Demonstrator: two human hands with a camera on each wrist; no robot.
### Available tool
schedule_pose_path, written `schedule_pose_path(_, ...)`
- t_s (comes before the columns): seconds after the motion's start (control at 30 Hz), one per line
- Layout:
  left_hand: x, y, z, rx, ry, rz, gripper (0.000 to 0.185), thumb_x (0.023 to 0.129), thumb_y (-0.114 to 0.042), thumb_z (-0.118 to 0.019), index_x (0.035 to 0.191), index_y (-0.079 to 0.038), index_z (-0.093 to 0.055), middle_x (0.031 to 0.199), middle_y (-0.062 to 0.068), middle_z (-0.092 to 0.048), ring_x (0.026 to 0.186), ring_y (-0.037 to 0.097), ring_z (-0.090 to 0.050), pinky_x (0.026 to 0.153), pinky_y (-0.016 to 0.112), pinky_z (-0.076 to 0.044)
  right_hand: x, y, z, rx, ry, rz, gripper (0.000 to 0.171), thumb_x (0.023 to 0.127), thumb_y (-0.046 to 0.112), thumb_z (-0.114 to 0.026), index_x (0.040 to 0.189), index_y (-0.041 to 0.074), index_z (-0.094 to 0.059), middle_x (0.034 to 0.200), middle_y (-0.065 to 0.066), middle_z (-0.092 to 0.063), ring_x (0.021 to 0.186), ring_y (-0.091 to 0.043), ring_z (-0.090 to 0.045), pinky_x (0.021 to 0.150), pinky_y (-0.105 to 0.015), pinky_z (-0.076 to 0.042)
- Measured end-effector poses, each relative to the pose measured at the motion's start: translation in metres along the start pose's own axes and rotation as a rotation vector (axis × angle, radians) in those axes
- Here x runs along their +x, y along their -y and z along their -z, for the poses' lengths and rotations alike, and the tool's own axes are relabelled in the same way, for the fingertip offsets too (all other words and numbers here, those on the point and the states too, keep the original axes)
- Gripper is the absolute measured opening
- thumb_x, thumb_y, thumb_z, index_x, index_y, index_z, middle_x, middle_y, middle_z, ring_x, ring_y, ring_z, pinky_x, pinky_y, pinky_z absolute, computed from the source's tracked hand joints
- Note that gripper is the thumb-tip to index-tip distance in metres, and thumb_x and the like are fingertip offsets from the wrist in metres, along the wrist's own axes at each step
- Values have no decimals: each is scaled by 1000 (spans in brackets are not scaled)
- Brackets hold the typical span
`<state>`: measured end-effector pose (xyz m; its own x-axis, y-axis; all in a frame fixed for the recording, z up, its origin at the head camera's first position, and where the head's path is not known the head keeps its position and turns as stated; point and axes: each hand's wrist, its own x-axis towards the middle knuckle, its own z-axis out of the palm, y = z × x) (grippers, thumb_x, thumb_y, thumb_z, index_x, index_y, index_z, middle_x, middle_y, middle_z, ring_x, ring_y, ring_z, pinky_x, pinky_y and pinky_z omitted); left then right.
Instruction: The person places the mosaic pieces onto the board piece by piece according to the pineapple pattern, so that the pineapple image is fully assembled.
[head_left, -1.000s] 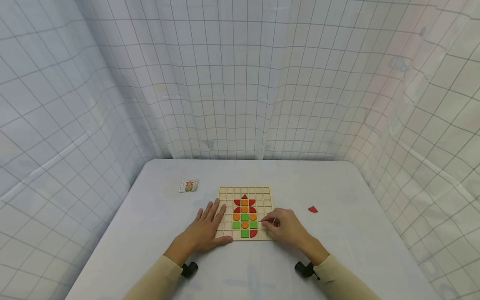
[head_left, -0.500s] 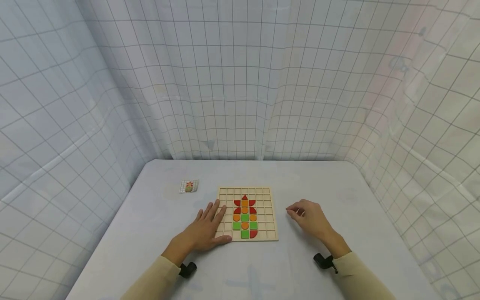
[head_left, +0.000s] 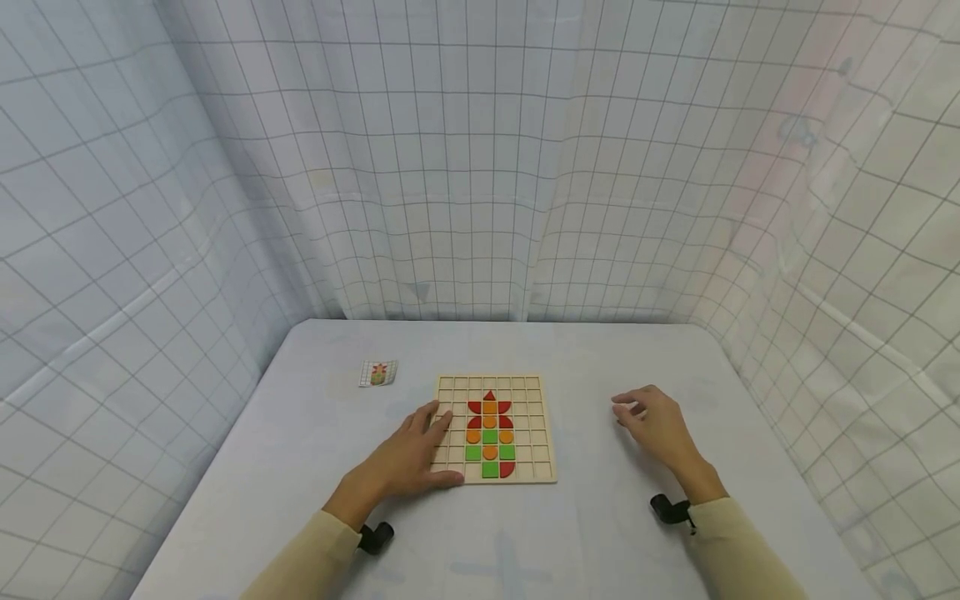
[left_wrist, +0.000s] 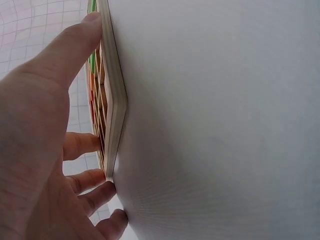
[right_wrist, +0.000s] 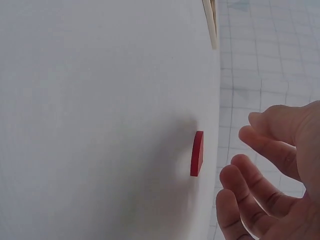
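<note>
- The left hand [head_left: 408, 458] lies flat on the table [head_left: 300, 467] with straight fingers resting on the left part of the wooden grid board [head_left: 543, 433]; its thumb presses the board's near edge, seen close in the left wrist view [left_wrist: 112, 100]
- The board holds a figure of red, orange and green pieces [head_left: 489, 433] set in its middle columns
- The right hand [head_left: 656, 421] hovers over the table well to the right of the board, fingers loosely curled and holding nothing
- A loose red piece [right_wrist: 197, 153] lies on the table just beside the right fingertips [right_wrist: 235, 167], not touching them; from the head view the hand hides it
- A small pattern card [head_left: 378, 372] lies on the table beyond the board's left corner, apart from both hands
- Pale gridded curtains [head_left: 480, 167] hang around the table
</note>
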<state>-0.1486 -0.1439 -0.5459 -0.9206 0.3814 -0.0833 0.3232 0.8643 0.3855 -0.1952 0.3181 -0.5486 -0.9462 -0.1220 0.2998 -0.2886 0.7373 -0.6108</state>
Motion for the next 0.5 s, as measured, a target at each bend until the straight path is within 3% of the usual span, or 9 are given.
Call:
schedule_pose_path(0.23,1,3,0,-22,18,6,119,94,-72,-89,183,-10,-38,190,24,-29,172,50,-40,131,71,-51,7,-17,4,14,54,-121,32,109,17,-82,136,1,-84,144,-34,-66,116,-43,-78,75,-30,-61)
schedule_pose_path(0.5,0,7,3,-82,8,-13,124,92,-68,-93,181,-3,-37,190,23,-29,171,49,-41,131,71,-49,10,-27,3,-26,122,-144,40,108,21,-85,143,1,-80,143,-36,-65,108,-35,-73,80,-35,-59)
